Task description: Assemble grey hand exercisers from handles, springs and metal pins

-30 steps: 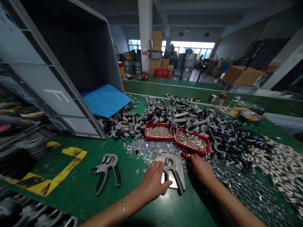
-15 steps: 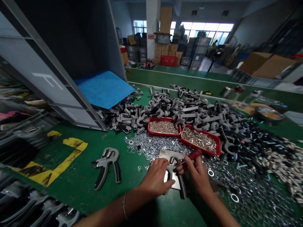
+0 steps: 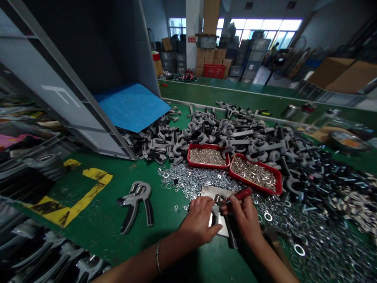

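My left hand [image 3: 200, 221] lies curled over a grey and black hand gripper [image 3: 218, 214] that rests on a small steel plate [image 3: 209, 192] on the green table. It presses the part down. My right hand [image 3: 245, 217] is closed on a red-handled tool [image 3: 242, 194], whose tip points at the spring end of that hand gripper. A finished hand gripper [image 3: 137, 202] lies loose to the left of my hands.
Two red trays [image 3: 207, 157] [image 3: 255, 175] of small metal parts sit behind the plate, amid scattered washers [image 3: 188, 181]. A heap of grey handle halves [image 3: 224, 131] spreads behind. A tipped grey crate [image 3: 73, 74] with a blue sheet [image 3: 132, 106] stands left.
My right hand picked up the red-handled tool from beside the tray and brought it to the hand gripper's spring end. My left hand stayed on the part. The view shifted slightly.
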`<action>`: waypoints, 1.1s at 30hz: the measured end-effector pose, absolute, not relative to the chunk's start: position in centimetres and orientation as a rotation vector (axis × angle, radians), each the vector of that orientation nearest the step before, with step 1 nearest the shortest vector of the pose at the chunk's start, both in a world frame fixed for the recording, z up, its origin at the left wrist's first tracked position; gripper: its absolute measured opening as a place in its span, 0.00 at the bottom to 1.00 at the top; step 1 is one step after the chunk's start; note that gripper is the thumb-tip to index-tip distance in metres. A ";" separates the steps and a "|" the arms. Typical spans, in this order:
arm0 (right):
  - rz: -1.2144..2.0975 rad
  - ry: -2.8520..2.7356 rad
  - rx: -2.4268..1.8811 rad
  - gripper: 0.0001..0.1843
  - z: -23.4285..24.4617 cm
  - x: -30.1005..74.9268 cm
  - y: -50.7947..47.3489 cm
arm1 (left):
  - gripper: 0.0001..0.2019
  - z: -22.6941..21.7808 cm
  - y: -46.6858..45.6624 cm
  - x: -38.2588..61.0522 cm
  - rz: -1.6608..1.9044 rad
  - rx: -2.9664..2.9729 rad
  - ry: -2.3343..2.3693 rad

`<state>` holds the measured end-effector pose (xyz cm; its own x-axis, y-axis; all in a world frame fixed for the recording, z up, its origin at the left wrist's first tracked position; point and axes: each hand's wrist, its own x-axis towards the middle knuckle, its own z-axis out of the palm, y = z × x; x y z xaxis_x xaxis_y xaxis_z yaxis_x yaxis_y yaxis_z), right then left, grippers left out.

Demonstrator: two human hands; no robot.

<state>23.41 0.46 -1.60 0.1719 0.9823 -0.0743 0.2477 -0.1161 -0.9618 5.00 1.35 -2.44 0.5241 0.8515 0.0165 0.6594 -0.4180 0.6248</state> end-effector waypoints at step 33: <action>1.161 -1.162 -1.377 0.15 -2.0 24.0 1.1 | 0.29 -1.8 1.5 5.2 0.383 2.189 1.260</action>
<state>23.96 1.12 -2.01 0.0949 0.9922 -0.0806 0.0816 -0.0885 -0.9927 5.19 1.50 -1.77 0.5133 0.8574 -0.0380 0.6913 -0.3869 0.6103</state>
